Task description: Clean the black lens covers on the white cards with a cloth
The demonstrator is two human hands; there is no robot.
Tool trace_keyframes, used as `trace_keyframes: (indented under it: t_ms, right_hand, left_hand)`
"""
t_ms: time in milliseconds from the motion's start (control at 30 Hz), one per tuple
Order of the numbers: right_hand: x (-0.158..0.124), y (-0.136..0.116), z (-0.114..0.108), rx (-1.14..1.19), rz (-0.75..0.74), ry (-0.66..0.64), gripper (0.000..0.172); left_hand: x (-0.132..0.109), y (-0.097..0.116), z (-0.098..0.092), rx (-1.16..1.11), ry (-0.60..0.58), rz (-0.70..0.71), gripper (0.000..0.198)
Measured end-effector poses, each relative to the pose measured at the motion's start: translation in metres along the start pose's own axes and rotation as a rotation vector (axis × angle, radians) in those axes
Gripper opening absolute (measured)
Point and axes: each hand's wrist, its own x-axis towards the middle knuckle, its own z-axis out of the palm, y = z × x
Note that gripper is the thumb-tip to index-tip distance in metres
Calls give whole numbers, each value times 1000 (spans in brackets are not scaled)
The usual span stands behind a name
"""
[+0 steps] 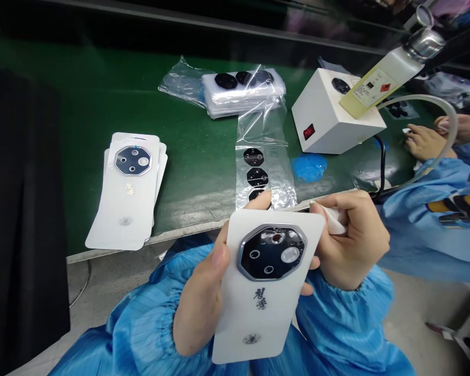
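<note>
My left hand [203, 303] grips a white phone back cover [258, 313] by its left edge, holding it tilted in front of me. The cover has a black octagonal camera plate [272, 251] with a silver rim. My right hand [352, 243] is closed on a small white wipe [334, 219] at the cover's upper right corner. Both of my sleeves are blue. Just beyond the cover a clear film strip [260, 175] with black octagonal lens pieces lies on the green mat [196, 141].
A stack of white covers [127, 198] lies at left on the mat. A clear bag of covers [241, 91] sits farther back. A white box with a red switch [332, 117], a bottle [391, 73], a hose and a blue cap are at right. Another person's hands [426, 141] work at the far right.
</note>
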Motion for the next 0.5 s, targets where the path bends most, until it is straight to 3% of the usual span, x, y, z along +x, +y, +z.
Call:
trace_keyframes:
  t_ms: [500]
  right_hand:
    - [0, 14, 16, -48, 2, -87, 8]
  left_hand:
    - [-2, 6, 2, -47, 32, -99, 69]
